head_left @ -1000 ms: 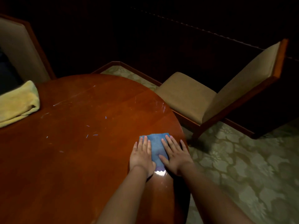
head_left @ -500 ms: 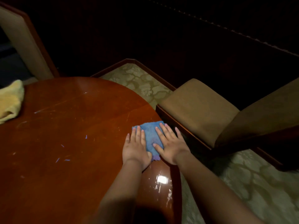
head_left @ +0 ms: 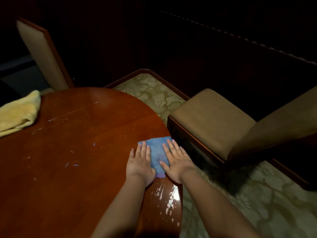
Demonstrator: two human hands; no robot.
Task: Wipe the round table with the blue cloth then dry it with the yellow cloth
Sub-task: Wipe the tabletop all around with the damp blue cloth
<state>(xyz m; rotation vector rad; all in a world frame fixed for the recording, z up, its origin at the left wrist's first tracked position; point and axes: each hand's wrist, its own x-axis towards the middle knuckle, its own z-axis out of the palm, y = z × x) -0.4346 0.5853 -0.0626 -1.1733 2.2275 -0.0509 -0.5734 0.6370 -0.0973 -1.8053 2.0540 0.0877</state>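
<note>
The blue cloth point(head_left: 157, 152) lies flat at the right edge of the round wooden table point(head_left: 72, 152). My left hand point(head_left: 139, 163) presses on its left side with straight fingers. My right hand point(head_left: 176, 160) presses flat on its right side, partly over the table's rim. A wet, shiny streak shows on the wood just behind the cloth, nearer to me. The yellow cloth point(head_left: 17, 112) lies folded at the table's far left edge.
A tan padded chair point(head_left: 216, 121) stands close to the table's right edge. A second chair back point(head_left: 41, 54) rises behind the table at the far left. Small blue specks and pale smears dot the tabletop. Patterned carpet point(head_left: 257, 194) covers the floor.
Both hands have pushed the blue cloth away from me along the table's right edge, leaving a wet trail. The view has swung, bringing the right chair closer.
</note>
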